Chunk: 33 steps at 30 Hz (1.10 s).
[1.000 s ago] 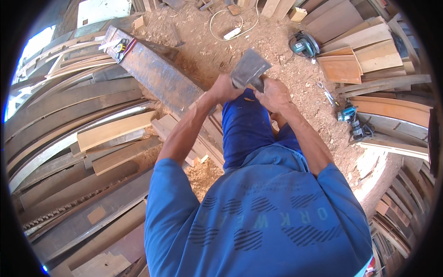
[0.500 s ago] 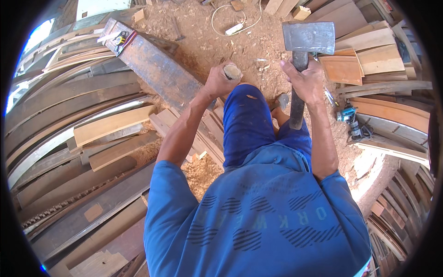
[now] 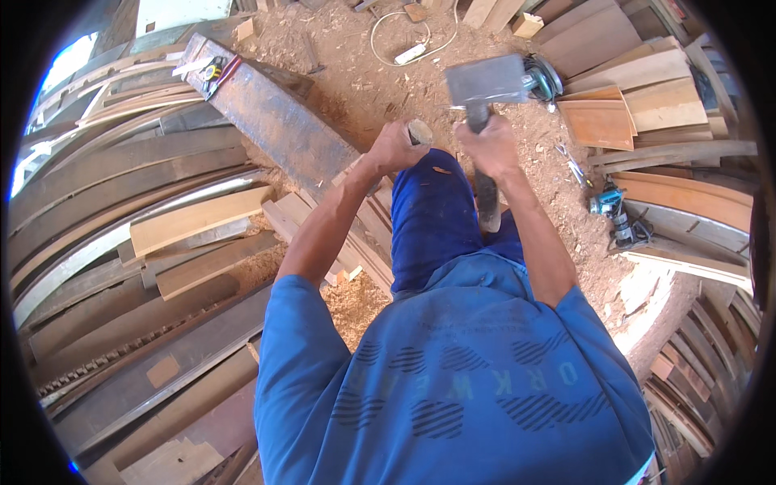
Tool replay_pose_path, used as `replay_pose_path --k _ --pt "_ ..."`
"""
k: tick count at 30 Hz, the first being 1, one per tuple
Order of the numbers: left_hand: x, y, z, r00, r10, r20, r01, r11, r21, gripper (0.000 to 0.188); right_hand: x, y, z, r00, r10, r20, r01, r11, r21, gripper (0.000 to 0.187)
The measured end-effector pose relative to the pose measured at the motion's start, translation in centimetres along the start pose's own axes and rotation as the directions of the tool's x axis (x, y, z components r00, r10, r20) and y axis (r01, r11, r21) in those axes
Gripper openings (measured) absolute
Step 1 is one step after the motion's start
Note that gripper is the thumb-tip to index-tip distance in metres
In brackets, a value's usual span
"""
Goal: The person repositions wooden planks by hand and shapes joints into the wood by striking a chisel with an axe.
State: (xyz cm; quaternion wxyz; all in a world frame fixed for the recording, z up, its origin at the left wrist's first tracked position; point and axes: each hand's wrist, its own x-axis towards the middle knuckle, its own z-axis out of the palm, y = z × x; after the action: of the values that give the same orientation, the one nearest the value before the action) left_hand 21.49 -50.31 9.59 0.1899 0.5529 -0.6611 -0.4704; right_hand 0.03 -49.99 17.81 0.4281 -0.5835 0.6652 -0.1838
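Note:
My left hand (image 3: pixel 391 149) is closed around an upright tool with a round wooden handle (image 3: pixel 419 132), whose pale, worn top shows above the fist. The rest of that tool is hidden below the hand. My right hand (image 3: pixel 493 147) grips the dark handle of a mallet (image 3: pixel 487 81) with a broad, grey, blocky head. The mallet is raised just right of the left fist, apart from the handle top, its head slightly blurred. Under both hands are my blue-trousered legs (image 3: pixel 432 202); a long thick plank (image 3: pixel 279 117) runs out to the far left.
A yellow-and-black tape measure (image 3: pixel 212 73) lies on the plank. Rightward sit a teal power tool (image 3: pixel 621 212), another corded power tool (image 3: pixel 543 78) and stacked boards (image 3: pixel 664 101). A white socket strip (image 3: pixel 410 54) with cord lies ahead; more boards (image 3: pixel 194 222) fill the left.
The mallet and my right hand have moved left, toward my left hand, uncovering the corded power tool behind. My left hand has shifted slightly right and down, still holding the wooden handle.

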Motion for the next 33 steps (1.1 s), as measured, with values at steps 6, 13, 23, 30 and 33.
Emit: replay_pose_path --k 6,13,23,30,33 --pt "-2.3 -2.7 1.3 0.972 0.206 -0.116 -0.186 0.969 0.161 0.029 -0.2 3.9 1.5 0.939 -0.095 0.332 0.195 0.939 -0.284 0.049" --pt "-0.8 0.7 -2.6 0.96 0.05 -0.274 -0.068 0.996 -0.059 0.016 -1.3 0.7 -1.5 0.969 0.106 0.222 -0.14 0.98 0.143 0.041" --pt "0.7 1.9 -0.5 0.984 0.114 -0.137 -0.125 0.99 -0.072 0.022 -0.6 -1.2 -5.0 0.986 0.03 -0.164 -0.009 0.992 0.128 0.036" --pt "1.6 1.1 -0.4 0.992 0.104 -0.072 -0.102 0.995 0.021 0.031 0.2 2.2 -0.8 0.981 -0.113 0.155 0.148 0.962 -0.23 0.047" --pt "1.5 1.1 0.5 0.999 0.03 -0.025 -0.03 1.0 -0.001 0.031 0.0 1.0 -2.6 0.996 -0.084 -0.039 0.084 0.996 -0.024 0.037"
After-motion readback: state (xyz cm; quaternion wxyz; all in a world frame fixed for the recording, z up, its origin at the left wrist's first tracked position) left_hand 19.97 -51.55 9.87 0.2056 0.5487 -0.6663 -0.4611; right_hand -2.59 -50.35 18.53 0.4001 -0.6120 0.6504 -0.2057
